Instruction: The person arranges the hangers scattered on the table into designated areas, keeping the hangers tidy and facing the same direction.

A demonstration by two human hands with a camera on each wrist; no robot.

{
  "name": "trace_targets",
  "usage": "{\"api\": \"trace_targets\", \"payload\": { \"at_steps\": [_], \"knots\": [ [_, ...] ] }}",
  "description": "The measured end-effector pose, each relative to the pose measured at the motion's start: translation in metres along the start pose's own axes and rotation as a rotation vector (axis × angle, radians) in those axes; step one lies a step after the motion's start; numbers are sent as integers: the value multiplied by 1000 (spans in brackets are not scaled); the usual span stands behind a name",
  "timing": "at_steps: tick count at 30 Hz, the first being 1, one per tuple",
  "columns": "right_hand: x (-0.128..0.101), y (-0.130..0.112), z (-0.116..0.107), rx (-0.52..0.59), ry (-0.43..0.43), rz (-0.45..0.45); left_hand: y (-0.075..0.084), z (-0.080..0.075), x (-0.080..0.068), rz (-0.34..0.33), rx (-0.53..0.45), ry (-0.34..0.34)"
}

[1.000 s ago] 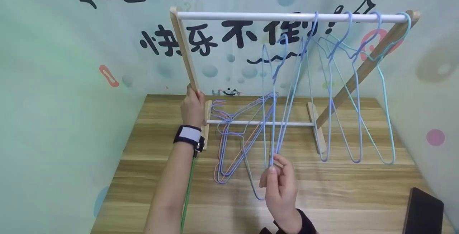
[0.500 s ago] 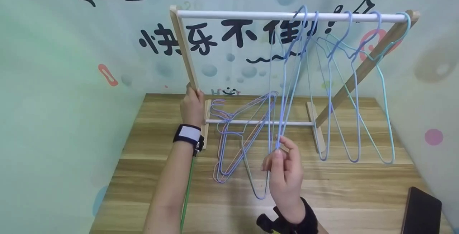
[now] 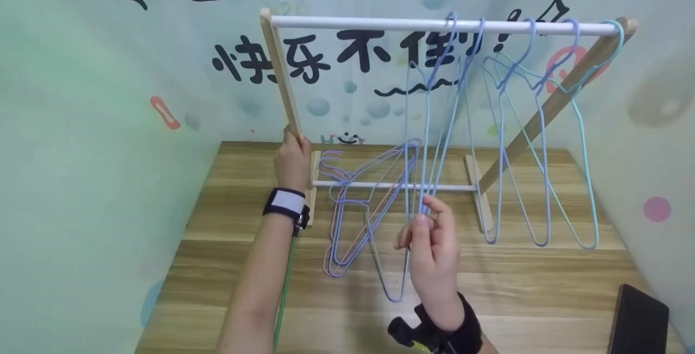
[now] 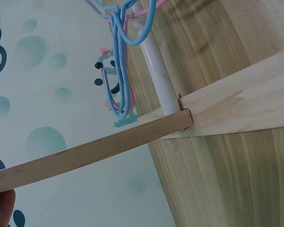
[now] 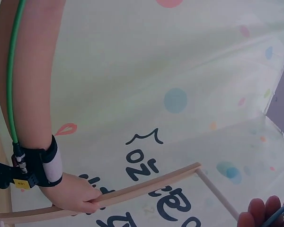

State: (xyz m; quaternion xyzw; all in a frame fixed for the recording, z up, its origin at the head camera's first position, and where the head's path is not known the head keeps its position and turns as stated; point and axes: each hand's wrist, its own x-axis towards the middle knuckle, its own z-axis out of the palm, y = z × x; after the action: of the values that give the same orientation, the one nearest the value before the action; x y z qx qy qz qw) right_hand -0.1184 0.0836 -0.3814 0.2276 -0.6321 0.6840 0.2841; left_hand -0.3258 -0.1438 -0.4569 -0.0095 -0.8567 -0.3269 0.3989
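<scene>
while the right hand (image 3: 431,251) is raised over the near middle of the counter (image 3: 532,299), its thumb and forefinger pinch the lower wire of a blue hanger (image 3: 426,142); the other fingers curl loosely behind. in the right wrist view only the fingertips (image 5: 258,213) show, with a short length of blue wire running past them. a black wrist strap (image 3: 453,332) sits below the hand. a dark flat object (image 3: 640,318) lies at the near right corner of the counter.

the pinched hanger hangs upright, its hook over the white top rail (image 3: 380,24) just left of the other hooks. the rail belongs to a small wooden rack (image 3: 279,71) standing toward the far edge of the counter.

left hand (image 3: 292,159): fingers wrapped round the rack's left wooden upright, low down near its foot. the right wrist view confirms the clamp on the wooden strip. the left wrist view shows only a fingertip at its bottom left corner, against the wood.

a pile of hangers (image 3: 353,218), blue with some pink, lies flat on the counter between the two hands, hooks near the white lower rail (image 3: 380,185).

further right on the top rail hang four more hangers (image 3: 537,142), blue to pale teal, the last one beside the slanted right upright.

behind: pale green wall with black lettering (image 3: 304,63).
</scene>
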Motion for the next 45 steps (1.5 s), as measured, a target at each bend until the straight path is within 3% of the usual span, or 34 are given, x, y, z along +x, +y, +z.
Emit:
{"api": "trace_targets", "payload": {
  "at_steps": [8, 18, 25, 39, 45],
  "knots": [
    [-2, 0, 0, -12, -21, 48, 0, 0, 1, -3, -12, -23],
    [-2, -1, 1, 6, -29, 101, 0, 1, 0, 16, -15, 10],
    [-4, 2, 0, -22, -29, 65, 1, 1, 2, 9, -18, 10],
    [-10, 0, -1, -74, -17, 93, -2, 2, -1, 0, -27, 12],
    [-13, 1, -1, -101, 0, 36, -1, 1, -1, 2, -18, 7]
  ]
}}
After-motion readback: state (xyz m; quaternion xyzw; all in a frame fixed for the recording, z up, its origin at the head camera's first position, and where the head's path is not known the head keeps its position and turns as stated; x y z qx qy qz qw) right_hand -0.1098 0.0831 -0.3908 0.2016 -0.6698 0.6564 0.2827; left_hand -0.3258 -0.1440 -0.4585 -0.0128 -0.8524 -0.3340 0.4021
